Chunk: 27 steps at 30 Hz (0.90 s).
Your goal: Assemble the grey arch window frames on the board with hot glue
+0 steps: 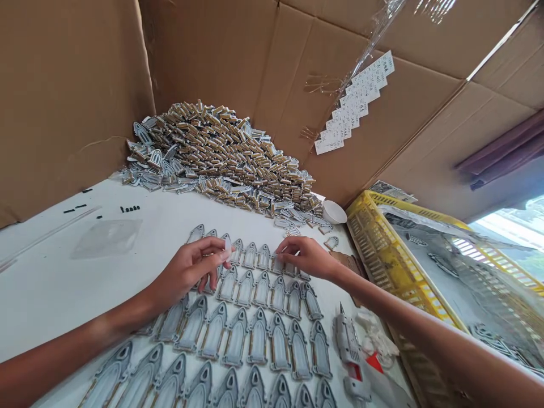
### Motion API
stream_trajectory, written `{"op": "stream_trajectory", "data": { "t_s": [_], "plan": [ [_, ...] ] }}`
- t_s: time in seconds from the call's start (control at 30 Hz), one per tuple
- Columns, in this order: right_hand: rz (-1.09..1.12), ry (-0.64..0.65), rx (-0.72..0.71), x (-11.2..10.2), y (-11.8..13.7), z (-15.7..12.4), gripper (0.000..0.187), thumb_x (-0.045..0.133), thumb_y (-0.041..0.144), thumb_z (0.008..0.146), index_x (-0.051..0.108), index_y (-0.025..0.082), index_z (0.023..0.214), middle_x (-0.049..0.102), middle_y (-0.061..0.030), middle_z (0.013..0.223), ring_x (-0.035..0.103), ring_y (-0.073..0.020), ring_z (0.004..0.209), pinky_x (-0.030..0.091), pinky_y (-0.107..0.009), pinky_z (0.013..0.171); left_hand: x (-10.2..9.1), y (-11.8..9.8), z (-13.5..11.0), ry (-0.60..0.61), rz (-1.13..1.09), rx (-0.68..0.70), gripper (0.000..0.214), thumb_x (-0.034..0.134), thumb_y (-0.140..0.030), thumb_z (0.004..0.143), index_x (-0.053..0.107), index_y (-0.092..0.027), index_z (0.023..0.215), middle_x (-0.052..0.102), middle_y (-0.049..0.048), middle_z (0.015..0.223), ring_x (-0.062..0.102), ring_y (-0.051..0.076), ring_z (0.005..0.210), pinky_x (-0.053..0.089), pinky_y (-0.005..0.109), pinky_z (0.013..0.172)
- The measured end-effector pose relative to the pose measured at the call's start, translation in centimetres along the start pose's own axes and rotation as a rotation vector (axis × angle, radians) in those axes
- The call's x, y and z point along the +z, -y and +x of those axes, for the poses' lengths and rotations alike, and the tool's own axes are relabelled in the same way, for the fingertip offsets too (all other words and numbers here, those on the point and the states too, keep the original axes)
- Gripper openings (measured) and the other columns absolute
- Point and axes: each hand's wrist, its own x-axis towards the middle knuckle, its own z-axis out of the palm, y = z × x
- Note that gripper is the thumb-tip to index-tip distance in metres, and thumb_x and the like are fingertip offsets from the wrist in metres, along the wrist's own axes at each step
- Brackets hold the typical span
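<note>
Rows of small grey arch-shaped frames (237, 337) with pale, translucent middles and gold-brown edges lie on the white tabletop (165, 221). My left hand (189, 272) is over the left part of the far rows. Its thumb and index finger pinch a small whitish translucent piece (228, 243). Toward the right end of the farthest row, my right hand (308, 256) is bent down with its fingertips close together at one of the arch frames. Whether something small is between those fingertips is hidden.
Behind the rows rises a large heap of similar frames (229, 153) against cardboard walls. A white bowl (334, 212) and a yellow crate (382, 255) stand at the right. Nearer lies a white tool with a pointed tip (348, 340). A clear plastic bag (106, 238) lies left.
</note>
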Motion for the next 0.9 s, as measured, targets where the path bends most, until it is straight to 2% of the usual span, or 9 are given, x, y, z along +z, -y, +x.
{"op": "stream_trajectory", "data": {
  "t_s": [0.27,0.43,0.63,0.8,0.9],
  "plan": [
    [0.021,-0.027,0.043,0.5,-0.8,0.3,0.014,0.071,0.031,0.092,0.076,0.019,0.096,0.080,-0.0046,0.086,0.073,-0.0180,0.075,0.055,-0.029,0.071,-0.1,0.3,-0.1,0.047,-0.001,0.016,0.048,0.077,-0.060,0.090,0.070,-0.017,0.108,0.073,0.0024,0.087,0.064,0.013,0.052,0.044,0.022,0.042],
    [-0.066,-0.074,0.035,0.6,-0.6,0.2,0.013,0.074,0.031,0.090,0.081,0.021,0.094,0.081,-0.0053,0.094,0.070,-0.0189,0.082,0.053,-0.031,0.079,-0.2,0.5,0.0,0.077,-0.001,0.023,0.047,0.075,-0.061,0.093,0.071,-0.018,0.112,0.074,0.0028,0.091,0.066,0.013,0.054,0.045,0.021,0.043],
    [-0.114,-0.061,0.043,0.7,-0.6,0.2,0.015,0.075,0.032,0.090,0.083,0.022,0.097,0.082,-0.0035,0.094,0.070,-0.0181,0.080,0.051,-0.029,0.077,-0.3,1.1,0.1,0.125,0.018,0.017,0.043,0.075,-0.061,0.093,0.072,-0.020,0.107,0.069,0.0000,0.091,0.067,0.013,0.058,0.046,0.020,0.043],
    [-0.140,-0.070,0.048,1.0,-0.8,0.2,0.015,0.077,0.035,0.091,0.084,0.024,0.099,0.083,-0.0022,0.094,0.070,-0.0185,0.081,0.049,-0.029,0.075,-0.4,1.8,0.0,0.144,0.060,-0.025,0.046,0.073,-0.065,0.094,0.070,-0.021,0.107,0.063,-0.0024,0.071,0.065,0.016,0.062,0.046,0.020,0.046],
    [-0.149,-0.084,0.045,1.1,-0.7,0.2,0.014,0.077,0.034,0.091,0.084,0.024,0.099,0.082,-0.0019,0.093,0.070,-0.0184,0.079,0.048,-0.029,0.074,-0.3,1.7,-0.1,0.151,0.064,-0.033,0.047,0.074,-0.067,0.093,0.069,-0.021,0.104,0.064,-0.0022,0.070,0.066,0.017,0.064,0.046,0.021,0.047]
  ]
}}
